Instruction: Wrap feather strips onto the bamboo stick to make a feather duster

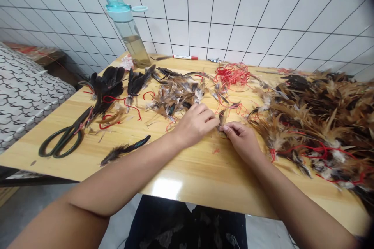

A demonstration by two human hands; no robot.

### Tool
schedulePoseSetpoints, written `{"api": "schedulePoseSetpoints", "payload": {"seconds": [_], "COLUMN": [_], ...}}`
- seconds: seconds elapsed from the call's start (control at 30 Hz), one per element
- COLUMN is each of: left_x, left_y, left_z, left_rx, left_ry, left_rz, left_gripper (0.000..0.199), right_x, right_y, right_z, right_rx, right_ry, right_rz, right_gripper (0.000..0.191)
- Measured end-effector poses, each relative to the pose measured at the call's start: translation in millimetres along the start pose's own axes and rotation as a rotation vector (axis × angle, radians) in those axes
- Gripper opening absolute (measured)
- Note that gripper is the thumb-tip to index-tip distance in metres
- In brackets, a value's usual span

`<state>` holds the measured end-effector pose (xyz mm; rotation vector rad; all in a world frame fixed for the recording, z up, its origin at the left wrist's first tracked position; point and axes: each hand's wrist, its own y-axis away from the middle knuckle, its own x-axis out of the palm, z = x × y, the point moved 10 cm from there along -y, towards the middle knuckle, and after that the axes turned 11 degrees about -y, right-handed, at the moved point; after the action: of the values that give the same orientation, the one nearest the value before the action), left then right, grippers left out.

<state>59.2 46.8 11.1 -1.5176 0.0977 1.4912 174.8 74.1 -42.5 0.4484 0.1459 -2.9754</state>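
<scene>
A small brown-and-dark feather (222,118) stands between my two hands over the middle of the table. My right hand (241,136) pinches its lower end between thumb and forefinger. Close beside it, my left hand (198,122) has its fingers curled together, with the fingertips at the feather's left side; whether they grip it too is hard to see. Just behind my left hand lies a loose pile of mixed feathers (178,93). Tangled red string (232,74) sits farther back, and thin red strands trail toward my hands.
Tied feather bunches (321,116) cover the right side. Black feather bunches (109,83), large scissors (66,138) and a single dark feather (125,149) lie on the left. A water bottle (130,35) and a red-capped marker (185,57) stand and lie near the tiled wall (201,4).
</scene>
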Motion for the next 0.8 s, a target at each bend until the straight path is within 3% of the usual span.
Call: {"api": "schedulePoseSetpoints", "payload": {"seconds": [0.33, 0.57, 0.8], "left_x": [-4.7, -11.6, -14.8], "left_y": [1, 3, 1], "left_z": [-4, 0, -7], "left_rx": [0.058, 0.059, 0.099], "left_ry": [-0.024, -0.041, -0.06], "left_rz": [-0.012, -0.113, -0.103], "left_gripper": [0.018, 0.012, 0.012], "right_x": [6, 6, 8], "right_y": [1, 1, 1], "right_z": [-2, -1, 0], "right_rx": [0.068, 0.084, 0.084], "right_ry": [-0.027, 0.023, 0.025], "right_rz": [0.043, 0.045, 0.07], "right_gripper": [0.021, 0.021, 0.018]}}
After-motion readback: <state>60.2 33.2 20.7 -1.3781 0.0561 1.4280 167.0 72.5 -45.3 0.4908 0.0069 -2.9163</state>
